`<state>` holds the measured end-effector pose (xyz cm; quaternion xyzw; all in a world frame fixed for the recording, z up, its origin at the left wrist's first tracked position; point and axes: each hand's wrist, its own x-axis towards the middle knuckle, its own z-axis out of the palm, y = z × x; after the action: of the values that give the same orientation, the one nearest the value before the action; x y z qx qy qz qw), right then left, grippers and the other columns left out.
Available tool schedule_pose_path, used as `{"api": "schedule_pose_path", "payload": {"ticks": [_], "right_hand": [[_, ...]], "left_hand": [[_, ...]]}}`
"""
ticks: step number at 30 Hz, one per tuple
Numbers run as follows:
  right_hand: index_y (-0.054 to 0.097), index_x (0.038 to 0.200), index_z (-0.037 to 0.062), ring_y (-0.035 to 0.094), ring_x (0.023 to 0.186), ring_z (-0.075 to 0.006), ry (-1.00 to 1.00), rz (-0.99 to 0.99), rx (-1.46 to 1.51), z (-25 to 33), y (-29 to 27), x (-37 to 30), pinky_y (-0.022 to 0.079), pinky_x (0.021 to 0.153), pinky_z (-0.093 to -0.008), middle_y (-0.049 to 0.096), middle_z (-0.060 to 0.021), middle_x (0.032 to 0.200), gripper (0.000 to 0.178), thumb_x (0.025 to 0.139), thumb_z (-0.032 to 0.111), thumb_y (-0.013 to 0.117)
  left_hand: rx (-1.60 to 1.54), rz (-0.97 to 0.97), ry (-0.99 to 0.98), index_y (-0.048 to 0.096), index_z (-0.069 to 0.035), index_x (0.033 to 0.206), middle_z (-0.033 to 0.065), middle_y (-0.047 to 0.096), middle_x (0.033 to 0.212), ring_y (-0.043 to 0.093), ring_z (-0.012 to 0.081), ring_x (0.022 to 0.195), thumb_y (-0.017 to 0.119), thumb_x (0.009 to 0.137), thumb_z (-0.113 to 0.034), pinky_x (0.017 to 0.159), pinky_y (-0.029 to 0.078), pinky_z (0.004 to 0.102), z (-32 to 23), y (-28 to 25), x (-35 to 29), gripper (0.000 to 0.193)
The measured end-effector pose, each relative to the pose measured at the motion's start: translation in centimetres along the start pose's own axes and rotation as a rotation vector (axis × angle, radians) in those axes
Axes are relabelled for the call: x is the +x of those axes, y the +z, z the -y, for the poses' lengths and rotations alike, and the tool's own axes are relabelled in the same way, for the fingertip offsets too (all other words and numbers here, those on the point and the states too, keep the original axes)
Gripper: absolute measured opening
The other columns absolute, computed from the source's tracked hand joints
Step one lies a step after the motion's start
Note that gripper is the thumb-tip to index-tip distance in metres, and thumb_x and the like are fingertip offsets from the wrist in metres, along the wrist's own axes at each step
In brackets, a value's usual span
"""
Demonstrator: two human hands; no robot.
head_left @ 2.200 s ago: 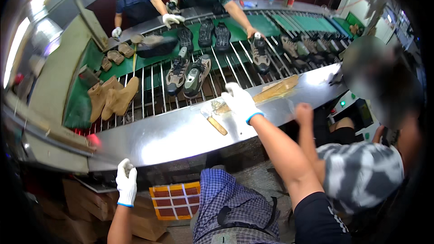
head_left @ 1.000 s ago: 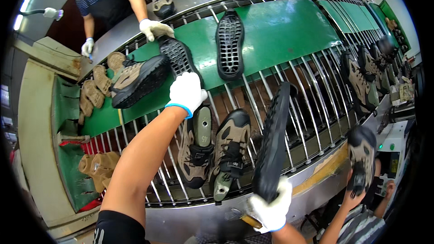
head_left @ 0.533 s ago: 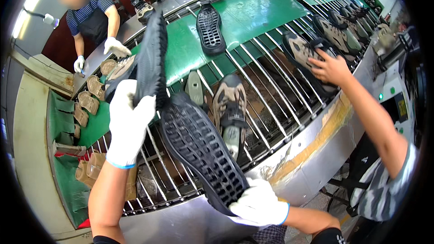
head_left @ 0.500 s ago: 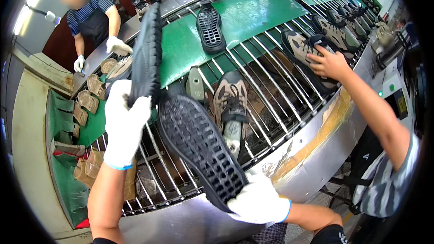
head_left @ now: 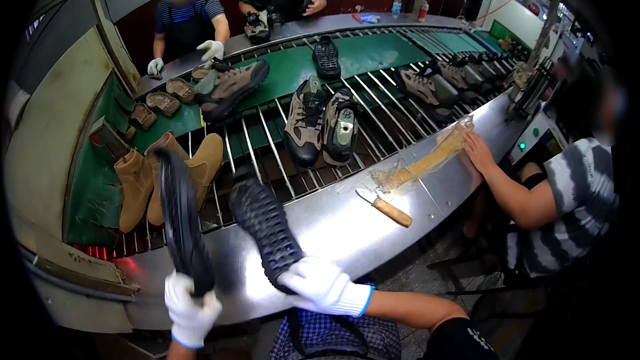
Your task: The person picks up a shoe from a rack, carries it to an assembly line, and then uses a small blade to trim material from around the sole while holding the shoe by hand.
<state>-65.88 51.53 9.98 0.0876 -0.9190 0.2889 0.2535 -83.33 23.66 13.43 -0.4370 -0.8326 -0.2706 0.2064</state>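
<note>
White knit gloves cover both my hands. My left hand [head_left: 190, 310] is closed round one end of a black rubber shoe sole [head_left: 179, 220], which stands on edge over the metal rim. In my right hand [head_left: 323, 287] is a second black sole [head_left: 267, 233], gripped at its near end, its gridded face showing. Both soles tilt up and away from me. Beyond them, a brown and black shoe [head_left: 305, 127] lies on the rollers beside another shoe [head_left: 340, 130] with a green last in it. A wood-handled knife [head_left: 390, 211] rests on the metal rim to the right.
Tan boots [head_left: 133, 187] stand at the left. A brown shoe [head_left: 233, 87] and a black sole [head_left: 327, 59] are farther back on the conveyor; more shoes [head_left: 427, 87] lie right. A co-worker's hand [head_left: 477, 150] touches the metal rim [head_left: 327, 227]. Two people stand across.
Both my hands have drawn back toward me with the soles, off the rollers and over the metal rim. The co-worker's hand has left the shoes for the rim. The knife has come into view.
</note>
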Motion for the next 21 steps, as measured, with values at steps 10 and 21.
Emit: {"api": "schedule_pose_path", "payload": {"ticks": [10,21], "right_hand": [[0.027,0.167,0.0044,0.044,0.146,-0.0454,0.843,-0.429,-0.189,-12.5,-7.5,7.8,0.039,0.121,-0.0553,0.042,-0.0327,0.158,0.111,0.083,0.049,0.084],[0.028,0.169,0.0064,0.059,0.137,-0.0411,0.996,-0.66,0.091,-26.4,-4.5,7.1,0.046,0.115,-0.0446,0.056,-0.0271,0.153,0.113,0.081,0.049,0.084]], "left_hand": [[0.284,-0.034,-0.104,0.068,-0.001,0.112,0.0197,0.067,0.11,0.065,0.044,0.11,0.078,0.083,-0.02,0.105,0.052,0.06,-2.7,-5.1,-9.5,0.036],[-0.138,0.09,-0.215,0.07,-0.004,0.129,0.0232,0.068,0.128,0.06,0.0479,0.125,0.082,0.087,-0.019,0.111,0.047,0.0568,-4.5,0.2,-7.0,0.046]]}}
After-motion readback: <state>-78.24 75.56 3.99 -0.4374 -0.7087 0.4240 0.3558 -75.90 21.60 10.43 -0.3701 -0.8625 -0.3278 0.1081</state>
